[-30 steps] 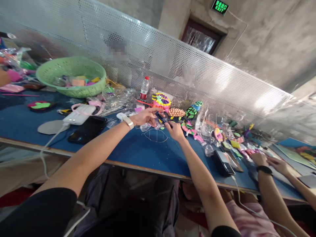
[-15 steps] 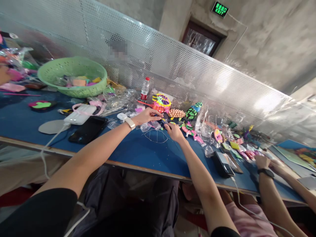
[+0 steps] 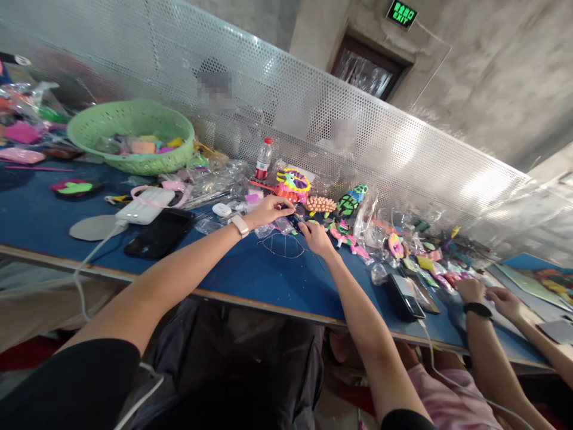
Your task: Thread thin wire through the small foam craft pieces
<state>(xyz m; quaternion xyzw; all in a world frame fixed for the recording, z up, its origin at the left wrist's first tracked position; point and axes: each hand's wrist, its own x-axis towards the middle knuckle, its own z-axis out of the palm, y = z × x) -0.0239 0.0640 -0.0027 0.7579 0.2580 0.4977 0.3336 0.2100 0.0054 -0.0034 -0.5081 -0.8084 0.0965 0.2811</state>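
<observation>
Nearest the camera, two bare forearms are reaching out over the edge of the blue bench [image 3: 250,280] and meeting near its middle. The left hand [image 3: 268,212], a pale watch [image 3: 240,226] sitting on its wrist, is lying palm-down with its fingers [image 3: 286,208] closing on a small dark piece [image 3: 295,220]. The right hand [image 3: 316,237] is coming in from the other side, its fingers [image 3: 303,227] pinching the same piece, so both hands are gripping it just above the bench. Right under them a thin wire outline [image 3: 282,246] is lying flat on the blue surface, and clear plastic bags [image 3: 277,227] are crumpling beside the left hand.

Off to the left a black phone [image 3: 157,234] is resting next to a white power bank [image 3: 143,210] with a cable trailing off the bench. To the right a co-worker's hands [image 3: 487,292] are working at a spread of small bright pieces.

Just beyond the hands, colourful foam figures [image 3: 293,184] are lining up beside a red-capped bottle [image 3: 262,160]. Farther left a green basket [image 3: 129,136] is holding mixed scraps, and a perforated metal screen [image 3: 313,119] is running along the back of the bench
</observation>
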